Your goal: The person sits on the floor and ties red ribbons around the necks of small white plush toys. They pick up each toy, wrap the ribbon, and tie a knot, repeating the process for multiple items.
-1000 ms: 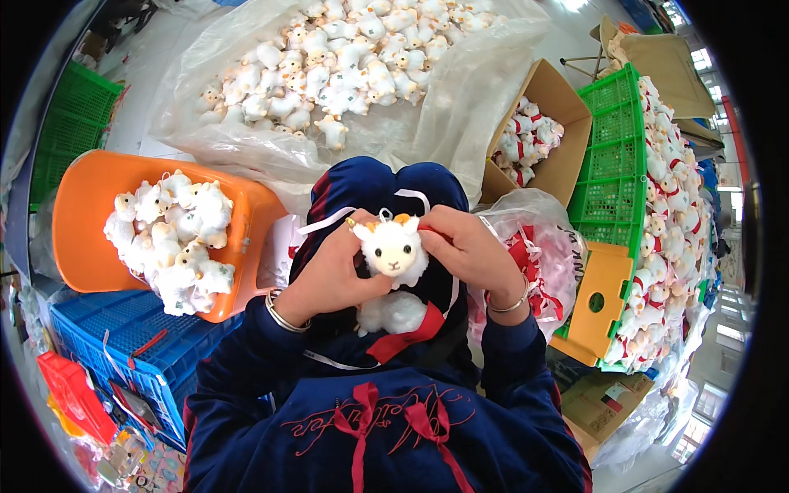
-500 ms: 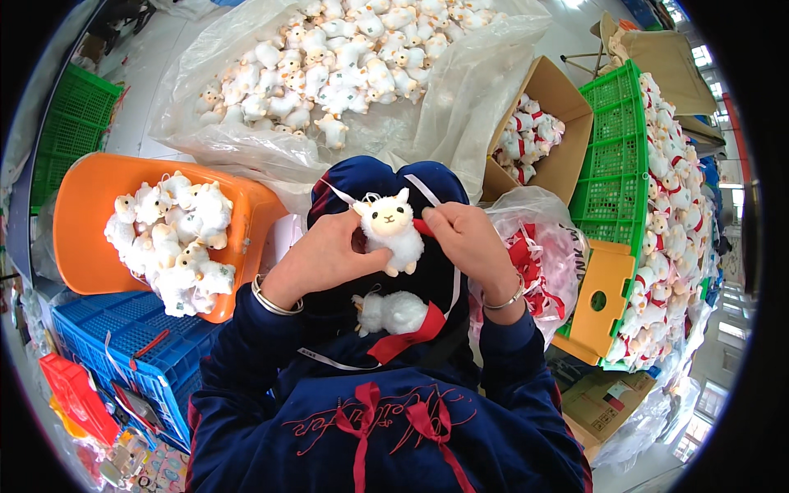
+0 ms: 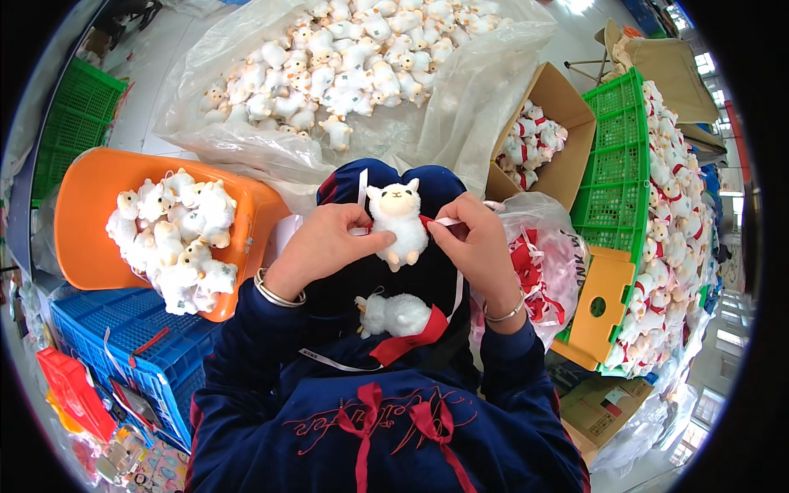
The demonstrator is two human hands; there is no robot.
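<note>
A white plush alpaca [image 3: 401, 234] faces up above my lap, a red cloth strip showing at both sides of its neck. My left hand [image 3: 333, 242] is closed on the toy's side, thumb across its body; a white ribbon [image 3: 362, 187] sticks up by the fingers. In a pinch, my right hand [image 3: 477, 246] grips the white ribbon at the strip's other end, just right of the neck. Below them, on my lap, lies a second plush alpaca [image 3: 396, 315] on its side, with a red scarf [image 3: 411, 338] with white ribbon ends against it.
An orange plastic bin [image 3: 90, 218] with several plush toys stands at left, above a blue crate [image 3: 136, 333]. Ahead is a clear plastic sheet [image 3: 403, 135] heaped with toys. At right are a cardboard box [image 3: 567, 148], a bag of red scarves [image 3: 538, 271] and a green crate [image 3: 612, 156].
The alpaca's head has tipped back. The red strip now runs behind its neck, and my right fingers have shifted from the red cloth to its white ribbon.
</note>
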